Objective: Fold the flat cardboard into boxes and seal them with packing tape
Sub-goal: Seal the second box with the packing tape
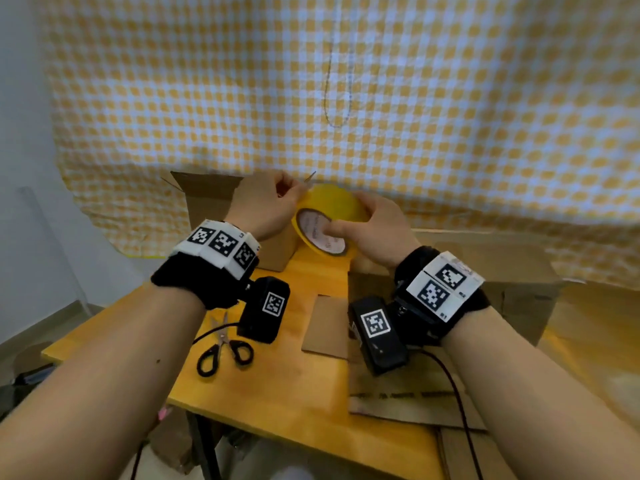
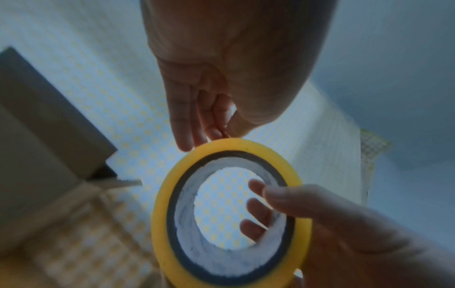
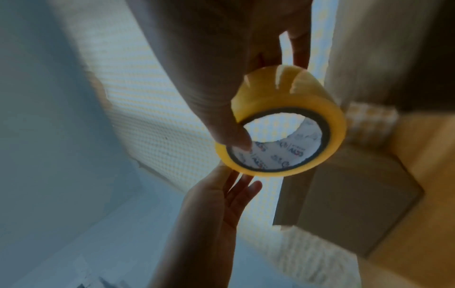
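Note:
A yellow roll of packing tape (image 1: 332,199) is held upright in the air above the table's far side. My right hand (image 1: 349,220) grips it, thumb pressed into the white core and fingers wrapped over the outer face. In the left wrist view my right fingers (image 2: 256,210) show inside the roll's core. My left hand (image 1: 294,190) pinches the tape's loose end at the roll's top left rim (image 2: 221,141). An opened cardboard box (image 1: 204,199) stands behind my left hand. Flat cardboard (image 1: 408,400) lies under my right forearm.
Black-handled scissors (image 1: 225,353) lie on the wooden table (image 1: 277,393) below my left wrist. A small cardboard flap (image 1: 325,323) lies mid-table. More brown cardboard (image 1: 512,271) sits at the right. A yellow checked cloth (image 1: 346,81) hangs behind.

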